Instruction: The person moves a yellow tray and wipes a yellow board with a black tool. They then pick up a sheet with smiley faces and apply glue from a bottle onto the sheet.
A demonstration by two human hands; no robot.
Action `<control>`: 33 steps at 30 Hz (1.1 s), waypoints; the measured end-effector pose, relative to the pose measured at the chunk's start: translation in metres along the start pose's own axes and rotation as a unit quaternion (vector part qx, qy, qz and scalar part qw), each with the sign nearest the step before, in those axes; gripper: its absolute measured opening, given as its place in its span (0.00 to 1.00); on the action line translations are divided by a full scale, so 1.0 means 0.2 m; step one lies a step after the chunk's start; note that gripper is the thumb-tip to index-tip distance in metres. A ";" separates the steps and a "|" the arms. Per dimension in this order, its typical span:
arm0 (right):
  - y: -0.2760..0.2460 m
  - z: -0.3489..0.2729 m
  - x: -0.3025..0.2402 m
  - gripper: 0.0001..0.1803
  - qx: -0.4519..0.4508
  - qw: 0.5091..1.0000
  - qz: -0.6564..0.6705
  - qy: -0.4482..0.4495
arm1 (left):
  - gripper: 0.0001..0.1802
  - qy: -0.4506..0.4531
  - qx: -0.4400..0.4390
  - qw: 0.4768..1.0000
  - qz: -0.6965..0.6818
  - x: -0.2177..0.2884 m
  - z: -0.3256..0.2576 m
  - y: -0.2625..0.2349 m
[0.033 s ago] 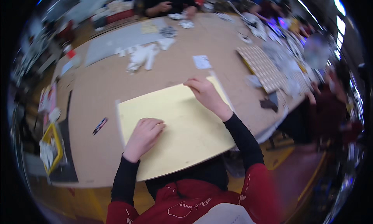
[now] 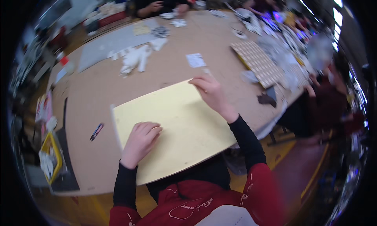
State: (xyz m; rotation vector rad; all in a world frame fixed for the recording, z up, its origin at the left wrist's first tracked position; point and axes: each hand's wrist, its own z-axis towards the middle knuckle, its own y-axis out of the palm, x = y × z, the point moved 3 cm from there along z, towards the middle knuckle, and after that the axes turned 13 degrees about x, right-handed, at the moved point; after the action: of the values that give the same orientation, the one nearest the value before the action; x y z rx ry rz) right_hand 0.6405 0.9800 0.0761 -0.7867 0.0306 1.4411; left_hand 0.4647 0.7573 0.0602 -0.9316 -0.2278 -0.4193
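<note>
A large pale yellow sheet lies flat at the table's near side, close to my body. Over its left part rests my left hand, fingers curled in together; whatever is beneath them is hidden. At the sheet's far right corner, my right hand is raised a little, with thumb and fingertips pinched at the far edge. I cannot make out what the pinch holds. A small pair of thread snips lies on the table to the left of the sheet.
Brown table; white fabric pieces and a white paper lie beyond the sheet. A patterned board and a dark scrap are at right. A yellow basket stands left. People sit at the far and right sides.
The view has shifted, so the table sits further left in the picture. My right hand has moved right along the sheet's far edge. The left hand stays over the sheet.
</note>
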 end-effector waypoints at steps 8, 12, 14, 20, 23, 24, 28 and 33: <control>-1.16 -1.09 0.22 0.11 0.438 0.833 -0.232 0.246 | 0.14 -0.009 -0.072 0.995 -0.064 0.10 -0.02 0.01; -1.18 -1.41 0.20 0.12 0.442 0.742 -0.329 0.382 | 0.13 -0.030 -0.083 0.992 -0.088 0.07 -0.02 0.03; -1.20 -1.28 0.25 0.13 0.446 0.778 -0.290 0.335 | 0.13 -0.040 -0.072 0.992 -0.097 0.10 0.00 0.02; -1.13 -0.69 0.41 0.14 0.281 0.879 -0.348 0.166 | 0.15 -0.001 -0.031 0.989 -0.147 0.26 0.11 -0.05; -1.12 -0.70 0.70 0.13 0.180 0.890 -0.383 0.171 | 0.15 0.012 -0.034 0.989 -0.143 0.29 0.14 -0.03; -1.10 -0.70 0.75 0.12 0.140 0.896 -0.382 0.178 | 0.15 0.011 -0.036 0.990 -0.135 0.29 0.14 -0.03; -1.08 -0.73 0.48 0.12 0.383 0.862 -0.285 0.171 | 0.14 -0.008 -0.043 0.993 -0.106 0.24 0.07 -0.05; -1.24 -1.18 0.29 0.12 0.471 0.784 -0.331 0.232 | 0.13 -0.028 -0.048 0.993 -0.108 0.19 0.06 -0.02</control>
State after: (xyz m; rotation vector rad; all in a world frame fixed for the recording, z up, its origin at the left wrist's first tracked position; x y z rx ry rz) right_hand 0.9723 0.9305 -0.0141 -0.2214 0.7319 0.3921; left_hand 0.4973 0.7551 0.0839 -1.0185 -0.3648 -0.6076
